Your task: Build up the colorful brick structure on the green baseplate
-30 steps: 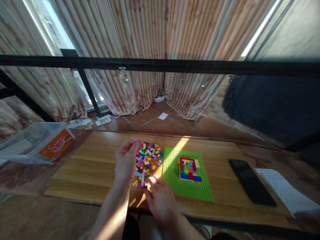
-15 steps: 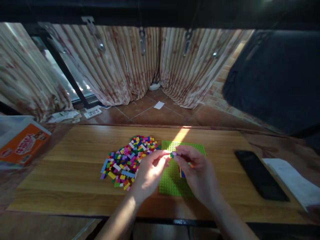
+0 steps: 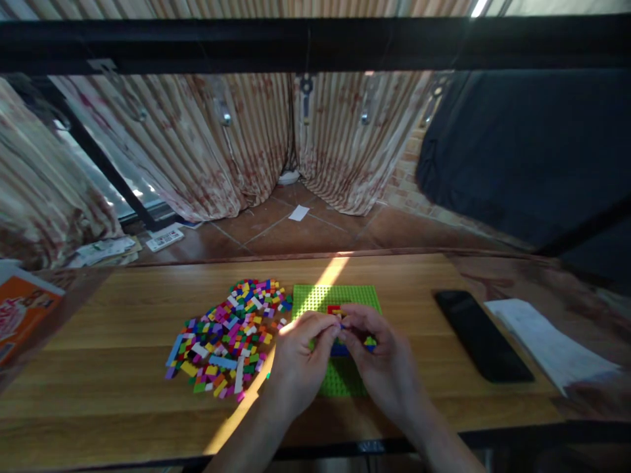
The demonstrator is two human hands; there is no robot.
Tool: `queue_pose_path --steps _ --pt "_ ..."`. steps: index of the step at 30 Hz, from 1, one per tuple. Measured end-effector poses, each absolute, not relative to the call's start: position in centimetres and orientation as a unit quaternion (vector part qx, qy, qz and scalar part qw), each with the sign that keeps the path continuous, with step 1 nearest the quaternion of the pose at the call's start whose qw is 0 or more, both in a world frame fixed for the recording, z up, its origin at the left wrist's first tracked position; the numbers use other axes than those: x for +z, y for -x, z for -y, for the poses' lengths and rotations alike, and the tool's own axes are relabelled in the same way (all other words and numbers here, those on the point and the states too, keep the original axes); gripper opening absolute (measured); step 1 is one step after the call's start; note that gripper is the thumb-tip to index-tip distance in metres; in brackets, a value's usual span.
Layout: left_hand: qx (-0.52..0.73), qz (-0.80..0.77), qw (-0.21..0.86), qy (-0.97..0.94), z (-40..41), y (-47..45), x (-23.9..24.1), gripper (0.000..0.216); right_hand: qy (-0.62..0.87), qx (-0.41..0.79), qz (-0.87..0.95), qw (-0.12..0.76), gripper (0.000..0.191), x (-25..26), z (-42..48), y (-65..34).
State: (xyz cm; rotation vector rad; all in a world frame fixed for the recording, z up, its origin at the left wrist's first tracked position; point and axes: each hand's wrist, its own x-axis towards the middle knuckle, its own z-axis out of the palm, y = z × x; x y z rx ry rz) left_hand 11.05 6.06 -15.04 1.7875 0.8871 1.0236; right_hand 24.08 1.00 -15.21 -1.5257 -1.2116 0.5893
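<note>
My left hand (image 3: pixel 302 364) and my right hand (image 3: pixel 387 361) meet over a green studded baseplate (image 3: pixel 355 293). Fingertips of both pinch a small blue-purple toy brick (image 3: pixel 342 326), mostly covered by the fingers. Behind and below them, a low build of red, yellow and blue bricks (image 3: pixel 334 309) stands on the plate, partly hidden by my hands. To the left of my left hand lies a loose pile of many-coloured toy bricks (image 3: pixel 231 328), with small pieces and a few long light-blue and white ones.
A black phone-like slab (image 3: pixel 483 335) and white paper (image 3: pixel 547 338) lie to the right on the wooden table (image 3: pixel 113 355). An orange-and-white box (image 3: pixel 24 309) is at the far left. A dark bar (image 3: pixel 246 46) crosses above, with curtains behind.
My hands have come down and nearer the baseplate's middle, still pinching together. The red part of the build now shows behind them. The whole view has shifted as my head moved.
</note>
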Motion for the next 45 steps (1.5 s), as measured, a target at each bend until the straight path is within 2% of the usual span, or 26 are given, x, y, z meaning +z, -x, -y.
queue_pose_path --steps 5,12,18,22,30,36,45 --pt "0.457 -0.362 0.34 -0.738 -6.1 -12.8 -15.9 0.016 0.656 0.21 0.478 0.545 0.023 -15.4 -1.3 -25.3" --pt "0.447 -0.455 0.46 -0.618 -7.1 -13.6 -16.4 0.018 0.651 0.182 0.519 0.523 0.021 -15.8 -1.3 -28.5" --pt "0.405 -0.507 0.501 -0.572 -8.5 -12.6 -16.5 0.026 0.662 0.197 0.557 0.462 0.017 -16.1 -1.1 -28.9" --pt "0.364 -0.512 0.5 -0.596 -8.9 -12.3 -17.0 0.027 0.669 0.167 0.574 0.442 0.016 -16.3 -1.5 -28.7" --pt "0.321 -0.508 0.461 -0.653 -8.6 -12.3 -16.9 0.023 0.682 0.153 0.545 0.464 0.015 -18.2 -3.0 -27.8" --pt "0.306 -0.507 0.423 -0.686 -8.6 -12.5 -16.8 0.021 0.694 0.192 0.498 0.483 0.014 -19.0 -3.3 -27.7" --pt "0.294 -0.526 0.395 -0.694 -8.2 -12.7 -16.4 0.02 0.654 0.329 0.401 0.55 0.014 -19.4 -3.9 -27.5"
